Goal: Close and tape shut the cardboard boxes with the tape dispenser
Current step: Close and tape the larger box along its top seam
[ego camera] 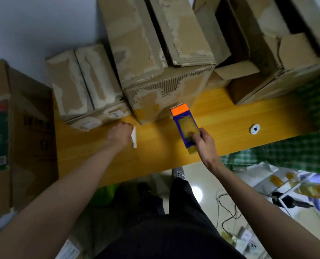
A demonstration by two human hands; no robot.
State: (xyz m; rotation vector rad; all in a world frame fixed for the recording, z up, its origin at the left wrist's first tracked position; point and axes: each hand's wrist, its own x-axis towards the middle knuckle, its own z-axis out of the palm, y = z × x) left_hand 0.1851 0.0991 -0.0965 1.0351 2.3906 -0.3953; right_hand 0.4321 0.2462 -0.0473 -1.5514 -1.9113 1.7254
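I see my right hand point(205, 142) right of centre in the frame, fingers curled around the blue tape dispenser point(185, 126), whose orange end points at the big worn cardboard box point(155, 71) in the upper middle. My left hand point(121, 134) sits left of centre, clenched at the box's lower corner, apparently pinching a strip of tape point(134, 139), though blur hides the fingertips. A smaller box point(84, 85) stands to the left on the yellow table point(220, 120). More open boxes point(267, 53) fill the upper right.
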